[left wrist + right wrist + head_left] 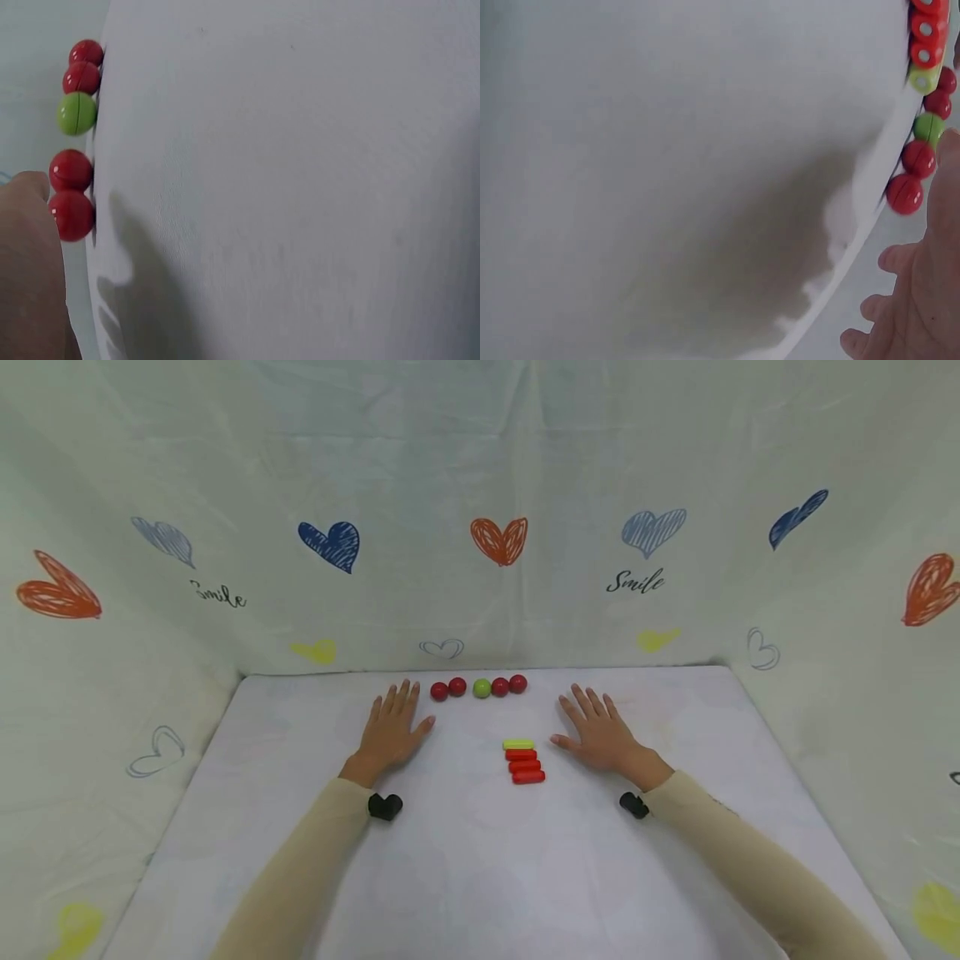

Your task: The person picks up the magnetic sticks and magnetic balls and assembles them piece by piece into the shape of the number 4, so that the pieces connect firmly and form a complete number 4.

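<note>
Lying between left hand [388, 732] at 9 o'clock and right hand [602, 737] at 2, bars [524, 766] were set parallel | balls [482, 688] were lined up at their 11, seemingly grouped by shape | fingers were spread wide, nothing held, perhaps so neither group was blocked

This seems to be a small curtained-off booth, in what kind of building the pictures cannot tell, since pale, creased sheeting [420, 468] printed with scribbled hearts [341, 545] and "Smile" lettering [636, 582] encloses a plain white table [450, 877] behind and on both sides.
</note>
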Motion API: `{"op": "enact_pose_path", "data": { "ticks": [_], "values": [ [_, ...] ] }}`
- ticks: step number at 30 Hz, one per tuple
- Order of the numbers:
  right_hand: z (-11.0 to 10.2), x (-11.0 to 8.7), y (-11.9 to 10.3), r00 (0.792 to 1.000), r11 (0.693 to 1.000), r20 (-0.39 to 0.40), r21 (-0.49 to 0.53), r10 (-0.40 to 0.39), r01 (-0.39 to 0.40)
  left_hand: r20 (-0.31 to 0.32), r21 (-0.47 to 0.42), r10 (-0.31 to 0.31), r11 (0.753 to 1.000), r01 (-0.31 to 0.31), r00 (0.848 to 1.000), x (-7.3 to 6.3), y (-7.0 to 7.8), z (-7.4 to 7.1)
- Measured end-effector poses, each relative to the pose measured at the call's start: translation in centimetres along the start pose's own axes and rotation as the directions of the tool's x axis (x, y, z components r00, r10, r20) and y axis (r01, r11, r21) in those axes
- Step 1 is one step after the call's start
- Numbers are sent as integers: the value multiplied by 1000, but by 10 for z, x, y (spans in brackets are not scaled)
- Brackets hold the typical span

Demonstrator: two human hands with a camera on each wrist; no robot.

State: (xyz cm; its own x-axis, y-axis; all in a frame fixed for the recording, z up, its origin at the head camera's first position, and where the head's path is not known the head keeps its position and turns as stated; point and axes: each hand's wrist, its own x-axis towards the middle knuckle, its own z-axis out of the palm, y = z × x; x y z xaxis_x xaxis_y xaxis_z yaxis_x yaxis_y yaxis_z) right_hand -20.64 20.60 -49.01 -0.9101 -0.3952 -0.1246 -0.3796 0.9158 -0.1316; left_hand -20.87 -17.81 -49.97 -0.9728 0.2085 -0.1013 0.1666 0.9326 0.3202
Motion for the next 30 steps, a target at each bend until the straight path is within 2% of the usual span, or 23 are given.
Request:
{"op": "enact_pose_path", "data": {
  "ticks": [6, 17, 24, 30],
  "values": [
    [3, 4, -18, 998, 998, 4, 17, -56, 56, 3, -20, 16, 1000, -16, 1000, 4, 11, 3],
    [-2, 10, -43, 992, 990, -19, 69, -121, 122, -67, 11, 23, 1000, -22, 998, 15, 27, 8],
    [-2, 14, -48, 989, 988, -34, 59, -143, 145, -133, 32, 33, 999, -29, 991, 19, 33, 10],
    [-3, 21, -51, 980, 976, -62, 99, -188, 193, -166, 37, 25, 999, -19, 986, 23, 37, 8]
  ]
}}
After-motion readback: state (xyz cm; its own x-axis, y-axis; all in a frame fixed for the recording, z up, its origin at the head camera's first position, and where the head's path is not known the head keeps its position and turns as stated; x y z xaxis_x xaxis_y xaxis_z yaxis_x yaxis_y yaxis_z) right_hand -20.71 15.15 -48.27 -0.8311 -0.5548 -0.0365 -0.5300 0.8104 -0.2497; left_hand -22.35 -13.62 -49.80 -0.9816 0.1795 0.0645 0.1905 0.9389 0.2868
